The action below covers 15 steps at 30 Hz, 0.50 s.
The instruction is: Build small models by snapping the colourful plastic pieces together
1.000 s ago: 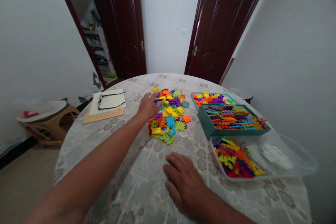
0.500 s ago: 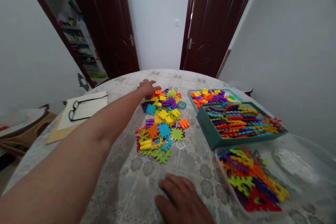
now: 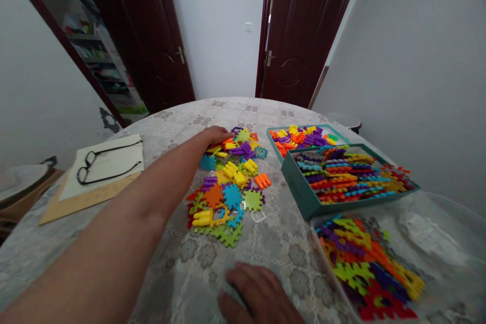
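Observation:
A pile of colourful plastic gear-shaped pieces [image 3: 232,195] and short peg-like connectors lies in the middle of the table. My left hand [image 3: 217,135] reaches to the far left edge of this pile and touches the pieces there; its fingers are mostly hidden behind the hand and the pieces. Among the nearest pieces are a purple connector [image 3: 245,150] and a blue gear piece [image 3: 207,162]. Close to me, my right hand [image 3: 260,294] rests on the tablecloth with its fingers apart, holding nothing. An orange connector [image 3: 262,180] lies at the pile's right edge.
On the right stand a shallow tray of connectors [image 3: 272,137], a teal box [image 3: 304,197] packed with upright gear pieces, and a clear plastic bin [image 3: 329,277] of loose pieces. Black glasses [image 3: 110,180] lie on papers [image 3: 72,182] at the left. The tablecloth [image 3: 190,283] is patterned grey.
My left hand has come down and nearer at the far edge of the pile, its fingers now mostly out of sight. My right hand stays on the tablecloth. The view has shifted slightly.

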Each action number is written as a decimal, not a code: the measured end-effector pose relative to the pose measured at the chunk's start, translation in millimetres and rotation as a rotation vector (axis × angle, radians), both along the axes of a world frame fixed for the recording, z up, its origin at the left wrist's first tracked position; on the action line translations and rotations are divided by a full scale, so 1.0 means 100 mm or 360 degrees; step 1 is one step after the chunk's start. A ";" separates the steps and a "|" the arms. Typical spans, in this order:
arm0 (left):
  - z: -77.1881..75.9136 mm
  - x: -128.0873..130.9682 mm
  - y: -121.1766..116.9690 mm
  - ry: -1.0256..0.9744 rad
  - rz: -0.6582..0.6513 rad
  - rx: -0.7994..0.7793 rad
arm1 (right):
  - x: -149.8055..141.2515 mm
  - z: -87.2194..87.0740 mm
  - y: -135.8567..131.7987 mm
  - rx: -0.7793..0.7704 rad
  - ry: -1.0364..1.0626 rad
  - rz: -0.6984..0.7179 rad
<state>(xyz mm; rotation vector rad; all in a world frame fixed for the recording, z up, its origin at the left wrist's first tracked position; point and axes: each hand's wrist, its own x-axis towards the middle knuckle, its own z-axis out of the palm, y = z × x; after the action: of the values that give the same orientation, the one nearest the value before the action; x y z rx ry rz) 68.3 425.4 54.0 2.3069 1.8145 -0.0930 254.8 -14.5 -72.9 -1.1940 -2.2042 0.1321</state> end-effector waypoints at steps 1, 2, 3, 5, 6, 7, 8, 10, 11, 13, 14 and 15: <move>0.00 0.01 -0.10 -0.0001 -0.0001 0.0013 | 0.02 0.03 0.02 0.0073 -0.0043 0.0076; 0.00 0.01 -0.21 -0.0001 0.0005 0.0025 | 0.04 0.06 0.04 0.0139 -0.0087 0.0155; 0.00 0.01 -0.32 0.0001 0.0020 0.0037 | 0.05 0.10 0.06 0.0182 -0.0128 0.0218; -0.01 0.00 -0.55 -0.0007 0.0051 0.0051 | 0.06 0.19 0.07 0.0180 -0.0180 0.0261; -0.02 -0.01 -0.66 -0.0015 0.0070 0.0055 | 0.07 0.24 0.06 0.0144 -0.0190 0.0247; -0.03 -0.02 -0.77 -0.0027 0.0091 0.0056 | 0.06 0.29 0.04 0.0101 -0.0190 0.0229; -0.05 -0.03 -0.88 -0.0041 0.0117 0.0059 | 0.06 0.34 0.02 0.0060 -0.0181 0.0215; -0.07 -0.04 -1.09 -0.0075 0.0177 0.0065 | 0.06 0.43 -0.02 -0.0001 -0.0148 0.0207; -0.08 -0.05 -1.19 -0.0091 0.0209 0.0070 | 0.06 0.47 -0.04 -0.0031 -0.0136 0.0212; -0.09 -0.04 -1.39 -0.0120 0.0267 0.0079 | 0.06 0.56 -0.07 -0.0083 -0.0124 0.0220; -0.09 -0.03 -1.49 -0.0131 0.0292 0.0081 | 0.06 0.59 -0.08 -0.0098 -0.0118 0.0210; -0.08 -0.01 -1.59 -0.0141 0.0314 0.0082 | 0.05 0.63 -0.09 -0.0106 -0.0109 0.0186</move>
<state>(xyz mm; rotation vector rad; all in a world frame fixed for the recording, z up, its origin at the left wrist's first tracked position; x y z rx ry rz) 67.2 266.5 45.6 2.1140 2.0084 0.0856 260.3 -23.4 -10.2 -1.1200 -2.3462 0.2170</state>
